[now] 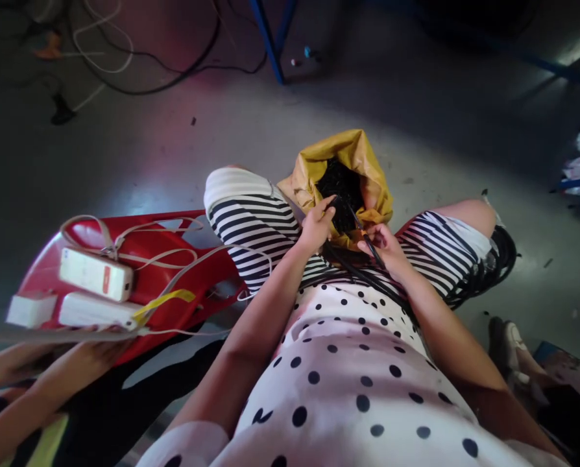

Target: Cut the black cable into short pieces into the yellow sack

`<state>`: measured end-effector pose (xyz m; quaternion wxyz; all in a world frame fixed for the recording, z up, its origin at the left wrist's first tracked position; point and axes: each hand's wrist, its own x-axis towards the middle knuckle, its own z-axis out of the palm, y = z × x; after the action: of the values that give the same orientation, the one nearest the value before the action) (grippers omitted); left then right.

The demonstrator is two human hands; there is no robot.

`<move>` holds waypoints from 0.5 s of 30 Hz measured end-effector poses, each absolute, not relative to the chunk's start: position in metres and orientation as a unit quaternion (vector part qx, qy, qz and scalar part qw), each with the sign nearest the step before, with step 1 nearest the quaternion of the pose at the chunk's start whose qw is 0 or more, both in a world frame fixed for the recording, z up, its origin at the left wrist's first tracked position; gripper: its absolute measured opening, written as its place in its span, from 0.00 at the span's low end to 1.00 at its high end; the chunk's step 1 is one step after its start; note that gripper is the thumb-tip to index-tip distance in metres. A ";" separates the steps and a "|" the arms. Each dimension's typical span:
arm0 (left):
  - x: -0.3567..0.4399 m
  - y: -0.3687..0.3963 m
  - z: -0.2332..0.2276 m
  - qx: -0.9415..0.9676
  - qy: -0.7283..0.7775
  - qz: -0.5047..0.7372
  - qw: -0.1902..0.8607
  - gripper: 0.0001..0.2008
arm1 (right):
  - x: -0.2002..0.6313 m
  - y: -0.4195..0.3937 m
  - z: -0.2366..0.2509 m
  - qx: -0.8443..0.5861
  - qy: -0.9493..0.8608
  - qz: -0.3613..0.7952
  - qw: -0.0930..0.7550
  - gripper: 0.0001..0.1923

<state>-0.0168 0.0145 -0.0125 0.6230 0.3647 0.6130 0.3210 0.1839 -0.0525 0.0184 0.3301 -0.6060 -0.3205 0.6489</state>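
Note:
Between my knees stands a yellow bag (372,175) with its mouth folded open. Inside it lies a dark tangle of thin black pieces (341,185); their kind is too dark to tell. At the bag's near left rim, my left hand (318,227) is closed, fingertips pinched over the opening on something dark and small. My right hand (386,248), at the near right rim, grips a slim black tool (372,245) with an orange mark, its narrow end pointing into the bag. Black cables (362,275) run across my lap below both hands.
Left of me, a red plastic stool (173,243) carries a white power bank (95,275), white boxes and cords. Another person's hands (85,357) are beside it. Coiled black cables (501,259) hang by my right knee. Blue metal legs (273,45) and loose cables (139,87) lie ahead.

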 end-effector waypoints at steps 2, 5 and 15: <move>-0.020 0.015 -0.017 0.378 0.612 0.330 0.612 0.21 | 0.185 -0.054 0.013 -0.602 -0.326 0.646 0.338 0.37; -0.019 0.015 -0.020 0.372 0.624 0.352 0.590 0.18 | 0.186 -0.050 0.004 -0.596 -0.308 0.666 0.325 0.37; -0.015 0.022 -0.014 0.312 0.620 0.367 0.620 0.15 | 0.177 -0.040 -0.002 -0.567 -0.312 0.702 0.297 0.38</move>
<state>-0.0147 0.0218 -0.0140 0.6197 0.3118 0.6197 0.3672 0.1768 -0.0401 -0.0022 0.2966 -0.5669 -0.3123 0.7022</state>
